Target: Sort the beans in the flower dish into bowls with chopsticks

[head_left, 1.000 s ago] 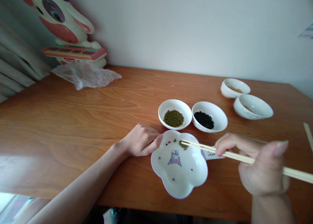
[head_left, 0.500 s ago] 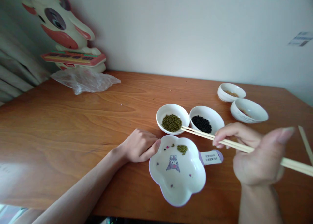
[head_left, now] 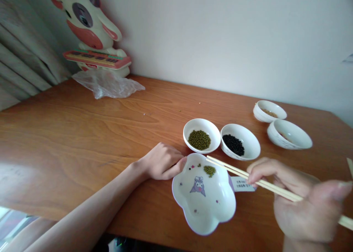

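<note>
My right hand (head_left: 300,211) is closed round the chopsticks (head_left: 278,190), thumb raised, their tips slightly apart by the far rim of the dish (head_left: 220,209), near its small heap of green beans (head_left: 210,171). My left hand (head_left: 164,163) rests on the surface (head_left: 96,145), fingers curled, thumb at the dish's rim; whether it grips, I cannot tell. Just beyond sit the green-bean bowl (head_left: 206,125) and black-bean bowl (head_left: 250,143).

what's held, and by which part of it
The right grip holds two pale wooden chopsticks by their shafts; whether the left grip holds the white flower-shaped bowl by its rim is unclear.
</note>
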`<state>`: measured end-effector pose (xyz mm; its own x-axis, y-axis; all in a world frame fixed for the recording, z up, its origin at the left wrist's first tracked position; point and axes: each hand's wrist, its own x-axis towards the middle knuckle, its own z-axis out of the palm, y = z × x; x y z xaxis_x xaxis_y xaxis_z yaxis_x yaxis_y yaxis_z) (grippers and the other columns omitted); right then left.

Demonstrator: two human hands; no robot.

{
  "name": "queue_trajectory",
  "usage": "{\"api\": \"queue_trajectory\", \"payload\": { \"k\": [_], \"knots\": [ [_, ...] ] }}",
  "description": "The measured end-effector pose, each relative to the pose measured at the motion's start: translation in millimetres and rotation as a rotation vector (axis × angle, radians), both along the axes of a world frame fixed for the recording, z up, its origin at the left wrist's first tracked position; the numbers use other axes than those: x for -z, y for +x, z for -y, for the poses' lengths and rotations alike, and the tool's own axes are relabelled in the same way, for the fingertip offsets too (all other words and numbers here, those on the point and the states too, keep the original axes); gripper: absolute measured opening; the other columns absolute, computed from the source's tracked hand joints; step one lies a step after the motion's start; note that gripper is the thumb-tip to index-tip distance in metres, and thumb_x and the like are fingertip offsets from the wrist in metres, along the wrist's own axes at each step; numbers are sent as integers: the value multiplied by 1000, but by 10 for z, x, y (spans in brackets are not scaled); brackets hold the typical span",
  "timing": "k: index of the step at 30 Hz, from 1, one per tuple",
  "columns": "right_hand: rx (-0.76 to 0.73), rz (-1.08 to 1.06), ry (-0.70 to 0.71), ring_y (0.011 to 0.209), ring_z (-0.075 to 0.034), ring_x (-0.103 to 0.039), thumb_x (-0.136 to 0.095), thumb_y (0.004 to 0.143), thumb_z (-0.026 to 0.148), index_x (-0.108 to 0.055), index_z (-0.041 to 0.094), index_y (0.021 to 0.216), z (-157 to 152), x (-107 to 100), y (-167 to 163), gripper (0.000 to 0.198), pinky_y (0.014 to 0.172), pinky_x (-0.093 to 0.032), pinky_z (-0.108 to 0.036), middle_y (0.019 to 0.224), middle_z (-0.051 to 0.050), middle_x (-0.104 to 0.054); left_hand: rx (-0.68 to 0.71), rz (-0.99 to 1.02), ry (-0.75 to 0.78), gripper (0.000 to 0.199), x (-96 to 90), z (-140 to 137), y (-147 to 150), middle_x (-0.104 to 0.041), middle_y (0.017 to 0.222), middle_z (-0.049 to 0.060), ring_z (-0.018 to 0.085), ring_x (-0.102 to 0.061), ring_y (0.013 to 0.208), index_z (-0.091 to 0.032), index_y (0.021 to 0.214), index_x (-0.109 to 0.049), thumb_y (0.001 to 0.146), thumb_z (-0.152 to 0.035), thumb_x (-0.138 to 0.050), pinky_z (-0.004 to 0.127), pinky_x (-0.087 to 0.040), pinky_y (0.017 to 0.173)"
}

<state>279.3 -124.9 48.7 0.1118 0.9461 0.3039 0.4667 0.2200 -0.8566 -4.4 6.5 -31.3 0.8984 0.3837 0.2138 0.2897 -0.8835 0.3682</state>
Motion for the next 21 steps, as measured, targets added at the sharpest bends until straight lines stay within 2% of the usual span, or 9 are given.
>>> {"api": "queue_trajectory", "payload": {
  "k": [3, 7, 14, 21],
  "knots": [
    [-149, 65, -128, 64, -24, -62, -3, 92, 84, -67, 22, 69, 20, 70, 13, 93, 58, -47, -35, 67, -7, -67, -5, 1, 15, 45, 13, -2, 0, -65, 71, 3, 14, -56, 61, -19, 74, -57, 109, -32, -32, 31, -36, 59],
    [-187, 51, -261, 64, -23, -59, 4, 91, 83, -65, 22, 75, 1, 208, 8, 94, 62, -48, -36, 66, -7, -63, 0, 20, 24, 46, 12, -1, 0, -65, 70, 3, 14, -56, 60, -19, 74, -58, 109, -33, -32, 30, -37, 58],
    [-185, 19, -228, 63, -22, -58, -2, 97, 78, -65, 21, 78, -19, 247, -61, 87, 60, -46, -34, 65, -6, -62, 2, 49, -4, 46, -11, 7, 3, -66, 70, 4, 14, -57, 60, -18, 73, -58, 109, -33, -32, 30, -37, 57],
    [-186, 95, -177, 60, -21, -61, -3, 100, 71, -67, 21, 75, -40, 254, -49, 85, 57, -47, -33, 64, -6, -63, 7, 36, 4, 48, -18, 4, 3, -65, 70, 4, 14, -56, 61, -18, 72, -56, 110, -34, -30, 28, -37, 58]
  ]
}}
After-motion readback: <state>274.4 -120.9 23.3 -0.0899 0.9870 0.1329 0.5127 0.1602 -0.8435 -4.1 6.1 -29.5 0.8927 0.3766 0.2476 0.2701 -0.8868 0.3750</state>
